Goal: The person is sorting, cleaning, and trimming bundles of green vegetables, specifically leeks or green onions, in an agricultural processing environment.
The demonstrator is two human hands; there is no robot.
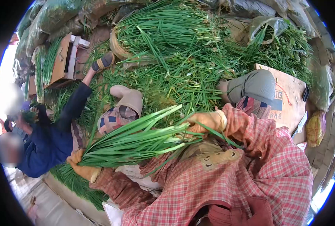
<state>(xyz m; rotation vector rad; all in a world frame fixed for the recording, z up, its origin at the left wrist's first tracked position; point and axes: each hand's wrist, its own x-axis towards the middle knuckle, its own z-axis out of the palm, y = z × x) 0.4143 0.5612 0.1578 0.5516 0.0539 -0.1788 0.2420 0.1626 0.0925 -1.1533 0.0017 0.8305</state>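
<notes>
Both hands are gripping the chives (137,141), left hand (82,169) at the base, right hand (207,122) mid-stalk; I'm evening the bundle, probably needing tying next.

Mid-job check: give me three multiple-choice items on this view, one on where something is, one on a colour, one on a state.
1. Where does the cardboard sheet lie?
A. beside the person's right knee
B. under the bunch
C. on the co-worker's lap

2. What colour are the gloves?
A. blue
B. yellow-orange
C. white

3. How is the bunch of green stalks held?
A. lying loose on the pile
B. one hand only
C. gripped at both ends

Answers: 1 A, the cardboard sheet shows by that knee. 2 B, left hand and right hand wear yellow-orange gloves. 3 C, each hand grips one end of the bunch of green stalks.
</notes>
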